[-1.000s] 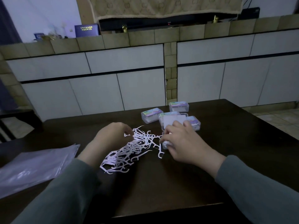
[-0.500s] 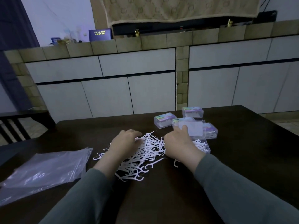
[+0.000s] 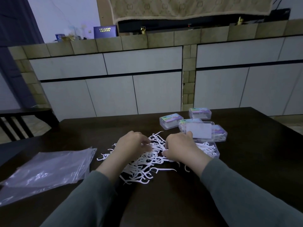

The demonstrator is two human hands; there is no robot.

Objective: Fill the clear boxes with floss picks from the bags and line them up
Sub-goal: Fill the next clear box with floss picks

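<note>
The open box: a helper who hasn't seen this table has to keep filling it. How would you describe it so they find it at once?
On the dark table, look right of the loose floss picks, just beyond the right hand. The open box is the nearest clear box, in front of four closed boxes. It alone has its lid raised, with loose picks showing inside.

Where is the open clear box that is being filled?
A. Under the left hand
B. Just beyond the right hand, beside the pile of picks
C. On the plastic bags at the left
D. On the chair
B: the open box, picks inside and lid up, sits just past the right hand, next to the pile.
</note>
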